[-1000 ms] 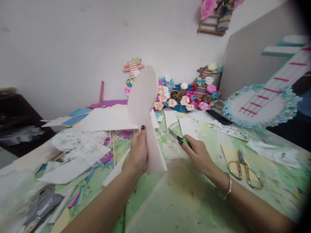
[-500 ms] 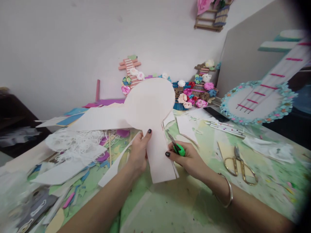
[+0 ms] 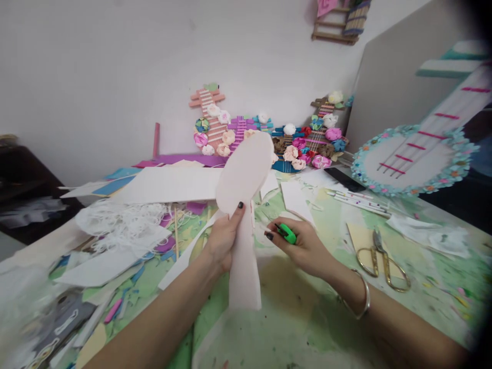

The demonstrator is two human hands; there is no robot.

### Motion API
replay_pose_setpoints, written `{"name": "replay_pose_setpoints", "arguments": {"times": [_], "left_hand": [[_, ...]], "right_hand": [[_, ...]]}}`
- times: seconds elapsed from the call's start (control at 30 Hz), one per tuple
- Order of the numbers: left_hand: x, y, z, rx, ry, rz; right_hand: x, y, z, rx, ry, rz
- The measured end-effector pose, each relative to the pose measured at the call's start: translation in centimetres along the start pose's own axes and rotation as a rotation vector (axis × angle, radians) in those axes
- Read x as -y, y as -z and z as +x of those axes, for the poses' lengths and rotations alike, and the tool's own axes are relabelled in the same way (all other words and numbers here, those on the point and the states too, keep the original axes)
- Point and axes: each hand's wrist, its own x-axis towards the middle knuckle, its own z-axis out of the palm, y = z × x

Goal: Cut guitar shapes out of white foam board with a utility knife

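My left hand (image 3: 225, 233) is closed on a white foam-board cutout (image 3: 248, 164), its thumb across the narrow neck. The cutout has a rounded head above and a long strip below that widens at the bottom; it is held up above the table, turned partly sideways. To its right, my right hand (image 3: 294, 243) grips a green craft knife (image 3: 286, 233), with the blade pointing up and left, apart from the board. A silver bangle is on the right wrist. Gold-handled scissors (image 3: 381, 261) lie further right on the table.
White string (image 3: 119, 223), paper sheets and coloured scraps cover the left side. Decorated miniature guitars (image 3: 215, 123) lean along the wall. At right stand a larger flower-edged guitar (image 3: 403, 159), with a black phone (image 3: 342, 179) and several markers (image 3: 357, 202) before it.
The cutout has turned from facing me to a narrower, sideways angle, and its lower end has come down. My right hand with the knife has moved slightly right, away from the board's edge.
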Motion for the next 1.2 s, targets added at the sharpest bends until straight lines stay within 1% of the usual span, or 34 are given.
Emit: {"name": "replay_pose_setpoints", "arguments": {"times": [0.1,0.27,0.33,0.4,0.47,0.6,0.7,0.77,0.8,0.87,0.93,0.97,1.0,1.03,1.07,1.13,1.2], "left_hand": [[-0.1,0.1,0.0,0.010,0.032,-0.023],[0.1,-0.1,-0.2,-0.015,0.026,-0.006],[0.1,-0.1,-0.2,-0.033,0.028,0.003],[0.1,-0.1,-0.2,-0.031,0.023,-0.003],[0.0,0.0,-0.1,-0.034,0.017,-0.020],[-0.1,0.3,0.4,-0.097,0.009,-0.042],[0.2,0.5,0.7,-0.124,-0.053,-0.064],[0.5,0.6,0.9,-0.155,-0.113,-0.066],[0.5,0.8,1.1,-0.180,-0.138,-0.059],[0.2,1.2,1.5,-0.273,-0.188,-0.046],[-0.6,1.7,1.8,-0.381,-0.304,-0.033],[-1.0,1.9,1.9,-0.412,-0.377,-0.022],[-1.4,2.0,1.9,-0.414,-0.436,-0.007],[-1.7,2.1,1.9,-0.387,-0.455,0.003],[-1.8,2.0,1.9,-0.339,-0.446,0.010],[-1.7,1.8,1.6,-0.254,-0.363,0.001],[-1.3,1.4,1.2,-0.220,-0.294,-0.010]], "right_hand": [[-0.9,0.6,0.4,-0.053,-0.003,-0.133],[-3.4,1.4,1.2,-0.202,-0.125,-0.350],[-4.1,1.8,1.4,-0.258,-0.156,-0.380],[-4.4,2.0,1.5,-0.289,-0.164,-0.372],[-4.2,2.0,1.4,-0.269,-0.139,-0.353],[-3.1,1.3,1.0,-0.162,-0.074,-0.296],[-1.9,0.7,0.6,-0.081,-0.015,-0.252],[-1.2,0.5,0.4,-0.054,0.012,-0.215],[-0.9,0.5,0.3,-0.051,0.009,-0.192],[-0.5,0.4,0.1,-0.039,-0.020,-0.138],[-0.6,0.4,0.1,-0.020,-0.063,-0.095],[-0.8,0.4,0.1,-0.031,-0.089,-0.095],[-1.1,0.4,0.2,-0.060,-0.114,-0.115],[-1.4,0.5,0.3,-0.101,-0.139,-0.157],[-1.6,0.5,0.4,-0.144,-0.156,-0.216],[-1.9,0.5,0.6,-0.207,-0.142,-0.338],[-1.7,0.5,0.5,-0.198,-0.096,-0.392]]}}
